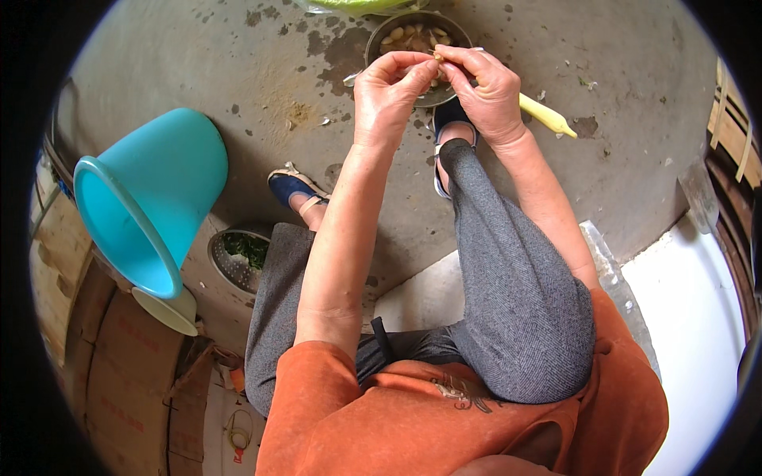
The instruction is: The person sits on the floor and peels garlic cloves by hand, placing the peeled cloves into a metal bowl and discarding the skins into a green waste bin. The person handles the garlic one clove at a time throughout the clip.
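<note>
My left hand (pixel 389 95) and my right hand (pixel 486 89) meet fingertip to fingertip over the near part of a round metal bowl (pixel 371 49). Between the pinched fingers is a small pale garlic clove (pixel 438 59), partly hidden by them. A smooth yellow handle (pixel 549 117), like that of a small knife, sticks out from under my right palm; any blade is out of sight. Several peeled garlic cloves (pixel 409 33) lie in the bowl, seemingly in water.
A turquoise bucket (pixel 171 170) lies on its side at left, beside a pale basin (pixel 176 311) and a metal colander (pixel 230 274) with green leaves. A green vegetable in clear plastic (pixel 357 6) lies beyond the bowl. Scraps and wet spots dot the concrete floor (pixel 619 71).
</note>
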The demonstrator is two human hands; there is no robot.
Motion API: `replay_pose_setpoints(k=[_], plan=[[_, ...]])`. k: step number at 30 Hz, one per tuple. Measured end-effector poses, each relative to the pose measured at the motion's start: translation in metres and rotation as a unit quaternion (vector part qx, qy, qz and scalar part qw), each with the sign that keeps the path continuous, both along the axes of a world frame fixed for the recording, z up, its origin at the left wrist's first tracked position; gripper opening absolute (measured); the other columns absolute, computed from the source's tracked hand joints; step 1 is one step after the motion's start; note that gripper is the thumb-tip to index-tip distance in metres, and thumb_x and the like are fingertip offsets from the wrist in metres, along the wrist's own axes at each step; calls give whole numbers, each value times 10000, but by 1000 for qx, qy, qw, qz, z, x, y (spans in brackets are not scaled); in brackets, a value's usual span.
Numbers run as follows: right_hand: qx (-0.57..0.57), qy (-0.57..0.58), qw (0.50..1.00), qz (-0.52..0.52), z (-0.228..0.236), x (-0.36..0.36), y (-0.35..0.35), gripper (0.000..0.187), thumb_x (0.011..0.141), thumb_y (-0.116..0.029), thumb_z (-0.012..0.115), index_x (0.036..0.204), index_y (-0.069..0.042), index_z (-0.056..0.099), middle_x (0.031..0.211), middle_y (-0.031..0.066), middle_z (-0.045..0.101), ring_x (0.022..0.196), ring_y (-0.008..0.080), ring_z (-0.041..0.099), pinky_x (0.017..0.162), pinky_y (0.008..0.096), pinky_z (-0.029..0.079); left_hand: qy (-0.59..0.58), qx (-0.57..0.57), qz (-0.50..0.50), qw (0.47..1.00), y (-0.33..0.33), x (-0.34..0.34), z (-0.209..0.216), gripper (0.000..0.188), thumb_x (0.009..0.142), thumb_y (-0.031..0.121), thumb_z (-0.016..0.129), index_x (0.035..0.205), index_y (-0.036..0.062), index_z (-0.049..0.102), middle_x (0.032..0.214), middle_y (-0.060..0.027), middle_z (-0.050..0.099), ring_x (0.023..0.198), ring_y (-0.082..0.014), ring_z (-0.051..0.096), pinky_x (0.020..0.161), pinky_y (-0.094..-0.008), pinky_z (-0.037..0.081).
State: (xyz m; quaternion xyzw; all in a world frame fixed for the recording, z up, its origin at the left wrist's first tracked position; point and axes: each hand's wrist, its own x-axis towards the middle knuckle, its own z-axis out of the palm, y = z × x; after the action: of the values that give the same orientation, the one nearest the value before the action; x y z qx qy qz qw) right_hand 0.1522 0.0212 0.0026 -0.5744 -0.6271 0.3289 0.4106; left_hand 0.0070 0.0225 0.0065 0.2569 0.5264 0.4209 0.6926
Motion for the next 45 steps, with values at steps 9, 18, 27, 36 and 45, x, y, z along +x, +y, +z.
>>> replay_pose_setpoints(k=[9, 18, 27, 36, 45], plan=[[109, -160, 977, 86, -5, 2, -1, 167, 773, -61, 665, 939, -71, 648, 786, 63, 648, 710, 228, 640, 618, 305, 534, 89, -15, -27, 996, -3, -5, -3, 129, 835, 70, 664, 907, -36, 648, 850, -77, 663, 764, -112, 621, 722, -220, 502], [37, -54, 995, 77, -5, 0, -3, 178, 778, -29, 667, 955, -34, 651, 850, 82, 670, 734, 193, 654, 655, 268, 538, 49, -31, 17, 998, -5, -5, -10, 86, 827, 63, 649, 856, -17, 638, 814, -58, 650, 719, -108, 605, 709, -220, 499], [-333, 536, 776, 5, 3, 3, -4, 189, 892, -57, 588, 1060, 26, 606, 909, 77, 665, 775, 122, 657, 712, 257, 573, -277, -111, 153, 942, -8, -6, -8, 55, 831, 97, 558, 845, 62, 597, 865, -70, 637, 716, -149, 587, 685, -280, 516], [-249, 269, 930, -13, 11, -6, -8, 145, 891, -16, 556, 1007, 15, 638, 901, 49, 647, 736, 118, 647, 677, 237, 555, 102, 134, -22, 985, -1, -2, -7, 180, 790, 130, 739, 935, 76, 648, 814, 13, 636, 724, -41, 581, 618, -197, 481], [-229, 196, 954, 6, 16, -10, -9, 134, 868, 10, 562, 977, 27, 639, 861, 64, 638, 739, 113, 646, 668, 232, 551, -59, 9, 48, 997, -7, 2, -9, 121, 878, 120, 643, 921, 11, 610, 838, -29, 631, 724, -78, 574, 644, -215, 476]])
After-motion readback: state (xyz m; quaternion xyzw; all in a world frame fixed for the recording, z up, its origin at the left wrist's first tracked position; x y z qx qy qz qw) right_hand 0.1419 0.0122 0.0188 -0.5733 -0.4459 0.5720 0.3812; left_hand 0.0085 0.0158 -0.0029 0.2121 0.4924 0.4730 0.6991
